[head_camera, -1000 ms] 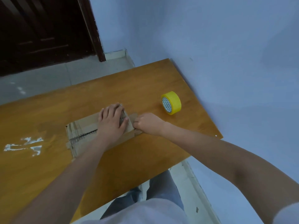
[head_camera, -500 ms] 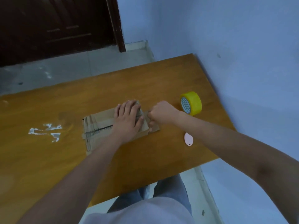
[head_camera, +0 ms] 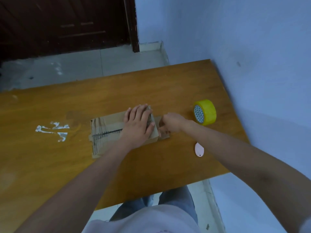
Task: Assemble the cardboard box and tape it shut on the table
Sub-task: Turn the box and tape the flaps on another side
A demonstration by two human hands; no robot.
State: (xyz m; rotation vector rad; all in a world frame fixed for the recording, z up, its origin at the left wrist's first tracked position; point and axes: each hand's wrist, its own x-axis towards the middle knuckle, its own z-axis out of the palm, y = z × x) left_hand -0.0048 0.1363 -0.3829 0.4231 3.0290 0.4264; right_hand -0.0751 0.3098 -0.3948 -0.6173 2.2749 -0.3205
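A flattened brown cardboard box (head_camera: 107, 132) with old tape marks lies on the wooden table (head_camera: 151, 91). My left hand (head_camera: 138, 122) rests palm down on its right part, fingers spread over the top edge. At the box's right end my right hand (head_camera: 171, 122) is curled, with its fingers pinching a small end flap. A roll of yellow tape (head_camera: 205, 112) stands on its edge to the right of my right hand, apart from it.
A small pink oval object (head_camera: 199, 149) lies on the table below the tape roll. White paint smears (head_camera: 53, 130) mark the table left of the box. A blue wall (head_camera: 252, 47) runs along the table's right side. A dark door (head_camera: 64, 22) stands beyond the floor.
The view has shifted, so the box and tape sit further right and the pink object has come into view. Both hands keep the same hold on the box.
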